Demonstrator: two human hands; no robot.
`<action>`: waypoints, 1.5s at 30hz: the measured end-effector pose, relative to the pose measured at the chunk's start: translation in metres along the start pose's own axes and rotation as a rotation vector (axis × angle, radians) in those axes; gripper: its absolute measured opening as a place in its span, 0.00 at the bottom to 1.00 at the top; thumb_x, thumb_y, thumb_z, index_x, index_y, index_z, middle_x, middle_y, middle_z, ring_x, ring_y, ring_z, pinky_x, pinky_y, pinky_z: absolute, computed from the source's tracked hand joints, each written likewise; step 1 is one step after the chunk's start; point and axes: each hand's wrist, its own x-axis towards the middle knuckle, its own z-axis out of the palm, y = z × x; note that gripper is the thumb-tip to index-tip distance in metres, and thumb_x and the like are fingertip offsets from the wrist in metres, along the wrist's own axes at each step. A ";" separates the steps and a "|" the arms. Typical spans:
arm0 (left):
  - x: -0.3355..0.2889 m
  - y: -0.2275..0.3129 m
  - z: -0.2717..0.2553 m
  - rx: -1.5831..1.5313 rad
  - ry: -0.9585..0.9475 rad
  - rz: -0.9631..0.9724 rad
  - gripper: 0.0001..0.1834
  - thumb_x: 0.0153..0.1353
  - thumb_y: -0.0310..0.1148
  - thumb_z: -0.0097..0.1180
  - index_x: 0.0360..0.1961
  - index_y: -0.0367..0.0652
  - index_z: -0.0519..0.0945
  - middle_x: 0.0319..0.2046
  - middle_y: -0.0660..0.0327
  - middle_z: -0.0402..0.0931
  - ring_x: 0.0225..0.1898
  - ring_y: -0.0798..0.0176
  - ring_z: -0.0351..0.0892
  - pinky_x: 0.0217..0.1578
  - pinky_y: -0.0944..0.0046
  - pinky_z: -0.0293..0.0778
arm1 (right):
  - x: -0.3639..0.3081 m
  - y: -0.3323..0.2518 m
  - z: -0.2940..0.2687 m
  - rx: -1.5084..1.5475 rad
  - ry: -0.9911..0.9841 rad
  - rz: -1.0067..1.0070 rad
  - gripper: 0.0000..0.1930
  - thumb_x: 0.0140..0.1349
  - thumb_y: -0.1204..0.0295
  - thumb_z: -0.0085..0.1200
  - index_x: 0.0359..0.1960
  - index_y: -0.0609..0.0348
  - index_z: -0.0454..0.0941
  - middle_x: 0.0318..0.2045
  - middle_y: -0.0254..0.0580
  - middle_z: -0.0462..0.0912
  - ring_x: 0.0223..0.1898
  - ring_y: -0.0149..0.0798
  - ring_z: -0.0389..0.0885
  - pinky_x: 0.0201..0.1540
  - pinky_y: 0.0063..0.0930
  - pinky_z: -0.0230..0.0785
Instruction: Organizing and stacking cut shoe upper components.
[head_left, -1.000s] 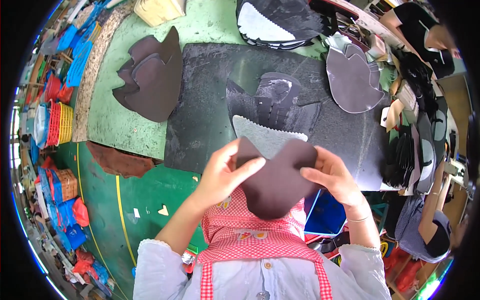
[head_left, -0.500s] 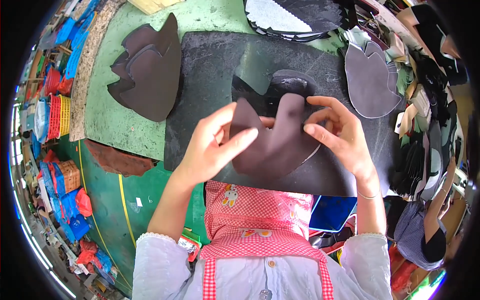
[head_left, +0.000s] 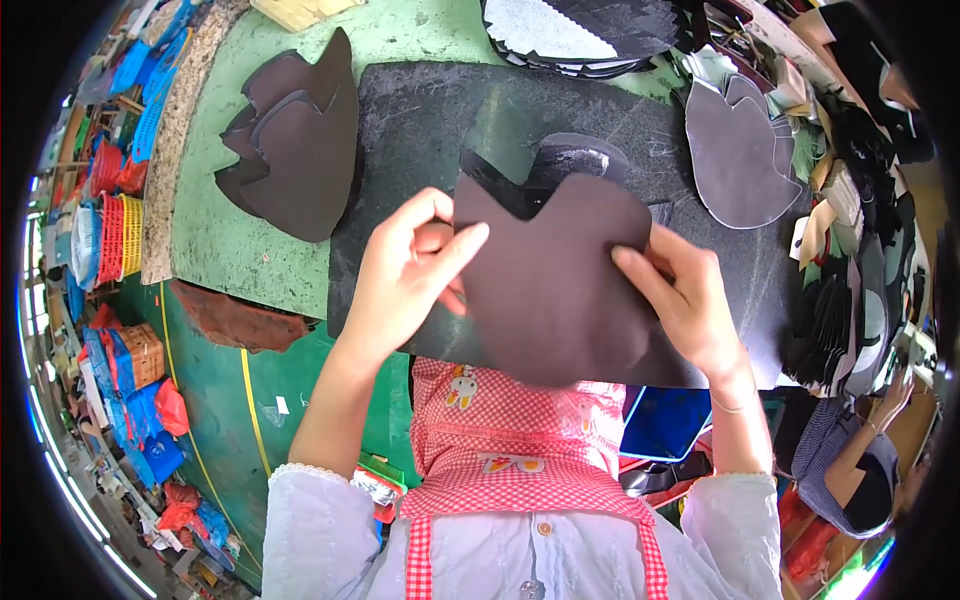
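A dark brown, notched flat piece of leather-like material (head_left: 560,285) is spread between my hands above the black work mat (head_left: 415,120). My left hand (head_left: 400,270) pinches its left edge, thumb on the face and fingers behind. On the opposite edge, my right hand (head_left: 690,295) grips it the same way, thumb in front. Just beyond the held piece lies a black piece with a shiny, whitish-marked curved edge (head_left: 580,158), partly hidden by it. A stack of similar dark brown pieces (head_left: 305,160) rests to the left of the mat, fanned slightly.
Grey notched pieces (head_left: 740,160) are stacked at the right. Black pieces with white backing (head_left: 550,30) lie at the far side. Dark cut pieces (head_left: 825,325) crowd the table's right edge. A blue bin (head_left: 665,425) stands below it. Another person's arm (head_left: 875,430) shows at far right.
The brown piece, curled up between my hands before, now lies flatter and faces me more fully. My right hand has moved down and closed on its right edge.
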 end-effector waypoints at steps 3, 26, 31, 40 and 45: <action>0.016 -0.005 0.003 0.219 0.170 0.025 0.09 0.68 0.33 0.60 0.37 0.39 0.74 0.21 0.64 0.78 0.21 0.68 0.84 0.16 0.71 0.71 | 0.021 0.011 0.006 -0.206 0.137 -0.144 0.11 0.66 0.69 0.59 0.33 0.65 0.74 0.21 0.53 0.75 0.21 0.48 0.76 0.28 0.36 0.67; 0.028 -0.044 0.089 0.974 -0.089 0.731 0.48 0.57 0.67 0.53 0.73 0.51 0.62 0.74 0.52 0.54 0.75 0.36 0.46 0.73 0.39 0.46 | 0.018 0.035 -0.016 -0.130 0.249 -0.028 0.14 0.54 0.77 0.67 0.42 0.60 0.80 0.26 0.31 0.78 0.24 0.22 0.69 0.28 0.21 0.67; 0.024 -0.044 0.074 1.122 -0.612 0.984 0.33 0.57 0.56 0.59 0.65 0.66 0.73 0.71 0.63 0.61 0.75 0.40 0.50 0.71 0.33 0.47 | 0.013 0.052 -0.013 -0.163 0.466 -0.049 0.17 0.52 0.79 0.68 0.44 0.59 0.79 0.28 0.33 0.76 0.24 0.25 0.70 0.29 0.23 0.68; 0.040 -0.028 0.047 1.298 -0.060 0.753 0.48 0.63 0.58 0.52 0.73 0.34 0.55 0.74 0.44 0.51 0.76 0.44 0.49 0.73 0.41 0.44 | -0.023 0.050 0.006 -0.785 0.166 -0.350 0.48 0.56 0.49 0.60 0.72 0.64 0.56 0.73 0.57 0.57 0.76 0.55 0.50 0.76 0.55 0.39; 0.068 -0.018 0.047 1.156 0.198 0.865 0.50 0.55 0.52 0.66 0.73 0.39 0.58 0.65 0.44 0.63 0.69 0.40 0.58 0.68 0.41 0.52 | -0.038 0.037 0.044 -0.551 -0.045 -0.580 0.44 0.57 0.52 0.61 0.70 0.66 0.61 0.72 0.56 0.59 0.75 0.52 0.54 0.76 0.53 0.42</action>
